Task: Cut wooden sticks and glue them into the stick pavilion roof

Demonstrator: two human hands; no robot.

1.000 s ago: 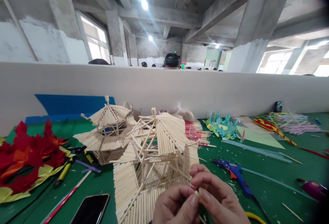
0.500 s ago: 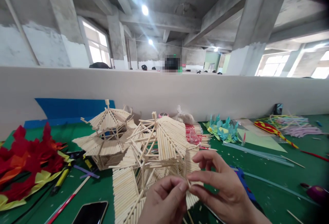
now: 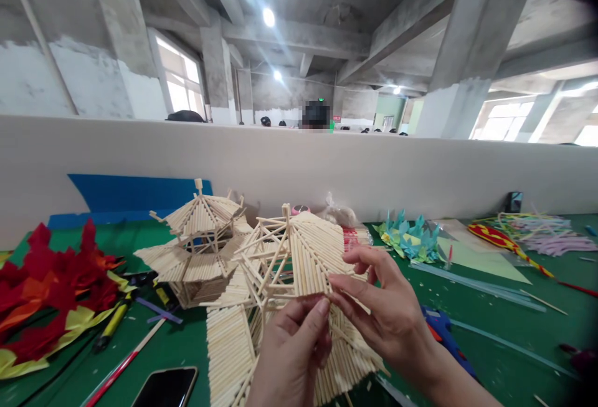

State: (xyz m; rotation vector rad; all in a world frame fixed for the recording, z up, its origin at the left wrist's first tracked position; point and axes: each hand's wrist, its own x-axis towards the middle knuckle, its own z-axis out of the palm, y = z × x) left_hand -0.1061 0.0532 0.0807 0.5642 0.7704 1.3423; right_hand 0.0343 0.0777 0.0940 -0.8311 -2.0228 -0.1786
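Note:
A pale wooden-stick pavilion model (image 3: 289,270) stands on the green table (image 3: 514,326) in front of me. My left hand (image 3: 292,351) and my right hand (image 3: 387,313) meet at the lower edge of its roof, thumbs and forefingers pinched together on a thin stick there. The other fingers of my right hand are spread. A second, finished stick pavilion (image 3: 196,239) stands just behind and to the left.
Red and yellow paper leaves (image 3: 51,288) lie at the left. A black phone (image 3: 163,388) lies near the front edge. A blue glue gun (image 3: 443,332) lies behind my right hand. Teal paper flowers (image 3: 411,239) and coloured strips (image 3: 537,232) lie at the right. A white partition wall (image 3: 420,170) runs behind.
Both hands have risen from low in front of the model to the edge of its roof, still pinched together. The view has shifted a little.

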